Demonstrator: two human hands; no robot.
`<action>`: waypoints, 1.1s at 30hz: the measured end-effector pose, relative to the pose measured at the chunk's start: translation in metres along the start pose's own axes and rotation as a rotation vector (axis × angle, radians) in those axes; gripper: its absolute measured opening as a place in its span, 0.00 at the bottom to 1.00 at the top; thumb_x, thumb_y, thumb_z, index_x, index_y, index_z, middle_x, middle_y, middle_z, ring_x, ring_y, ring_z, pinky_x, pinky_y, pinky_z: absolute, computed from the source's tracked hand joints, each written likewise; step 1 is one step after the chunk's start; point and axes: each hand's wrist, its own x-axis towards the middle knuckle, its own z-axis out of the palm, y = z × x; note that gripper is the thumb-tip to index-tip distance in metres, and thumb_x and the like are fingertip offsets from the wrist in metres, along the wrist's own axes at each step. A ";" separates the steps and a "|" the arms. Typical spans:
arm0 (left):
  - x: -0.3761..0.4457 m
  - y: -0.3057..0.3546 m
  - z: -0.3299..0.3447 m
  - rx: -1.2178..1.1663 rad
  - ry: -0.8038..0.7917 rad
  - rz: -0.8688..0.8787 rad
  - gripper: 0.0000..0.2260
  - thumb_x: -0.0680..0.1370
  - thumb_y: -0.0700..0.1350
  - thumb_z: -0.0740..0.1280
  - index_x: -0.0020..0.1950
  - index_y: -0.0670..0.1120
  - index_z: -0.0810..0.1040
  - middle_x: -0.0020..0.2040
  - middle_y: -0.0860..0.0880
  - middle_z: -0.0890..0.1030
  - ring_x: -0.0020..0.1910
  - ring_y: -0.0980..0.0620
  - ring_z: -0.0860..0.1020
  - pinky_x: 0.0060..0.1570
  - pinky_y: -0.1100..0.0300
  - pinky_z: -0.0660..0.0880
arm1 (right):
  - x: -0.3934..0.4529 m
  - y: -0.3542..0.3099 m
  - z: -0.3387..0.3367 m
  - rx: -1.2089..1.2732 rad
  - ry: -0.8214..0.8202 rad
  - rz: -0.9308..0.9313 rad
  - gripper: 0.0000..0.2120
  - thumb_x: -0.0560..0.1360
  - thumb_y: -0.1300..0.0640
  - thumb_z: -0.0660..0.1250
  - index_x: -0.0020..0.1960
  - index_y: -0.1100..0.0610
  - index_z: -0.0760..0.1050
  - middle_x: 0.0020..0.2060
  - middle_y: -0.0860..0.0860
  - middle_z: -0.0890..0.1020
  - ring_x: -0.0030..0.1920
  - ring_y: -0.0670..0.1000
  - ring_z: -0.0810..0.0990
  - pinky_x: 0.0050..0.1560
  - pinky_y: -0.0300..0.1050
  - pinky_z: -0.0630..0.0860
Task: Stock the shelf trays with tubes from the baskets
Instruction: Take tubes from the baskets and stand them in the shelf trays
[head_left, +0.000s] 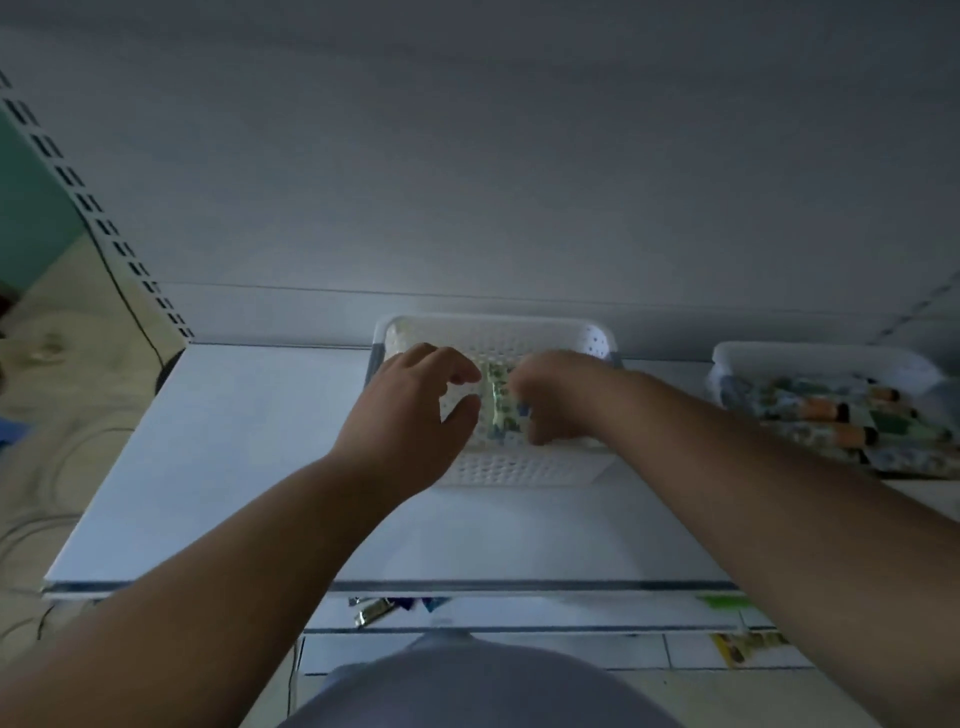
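Note:
A white perforated tray (519, 470) stands on the white shelf (249, 467) against the back wall. A green-and-white patterned tube (500, 402) lies inside it near the middle. My right hand (553, 397) reaches into the tray and its curled fingers hold the tube's right side. My left hand (415, 415) hovers over the tray's left part, thumb and fingers spread in a loose curve just left of the tube, holding nothing. A second white tray (810, 358) at the far right is filled with several tubes (841, 415) that have orange and dark caps.
The shelf's front edge (467, 587) runs across the lower view. Lower shelves below it carry a few packets (374, 610) and a yellow item (743, 644). A slotted upright (98, 218) rises at the left, with patterned floor beyond.

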 end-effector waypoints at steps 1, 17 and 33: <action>0.002 -0.001 -0.001 -0.003 -0.014 -0.007 0.09 0.76 0.49 0.67 0.55 0.53 0.78 0.52 0.56 0.78 0.48 0.56 0.76 0.47 0.61 0.73 | -0.009 0.005 -0.006 0.081 0.116 0.031 0.05 0.68 0.54 0.70 0.42 0.54 0.78 0.44 0.52 0.80 0.42 0.55 0.79 0.33 0.42 0.70; 0.089 0.009 0.081 0.607 -0.592 0.145 0.17 0.74 0.53 0.66 0.60 0.48 0.74 0.53 0.47 0.79 0.51 0.45 0.78 0.43 0.56 0.72 | -0.122 0.008 0.011 0.728 1.047 0.351 0.10 0.68 0.55 0.74 0.45 0.55 0.74 0.40 0.48 0.73 0.36 0.42 0.70 0.36 0.28 0.65; 0.029 0.061 0.011 -0.590 -0.021 -0.186 0.05 0.73 0.51 0.71 0.44 0.52 0.77 0.39 0.53 0.82 0.39 0.55 0.81 0.41 0.51 0.79 | -0.134 0.009 0.012 1.048 1.037 0.407 0.19 0.70 0.44 0.63 0.49 0.60 0.69 0.37 0.59 0.77 0.37 0.59 0.78 0.40 0.59 0.77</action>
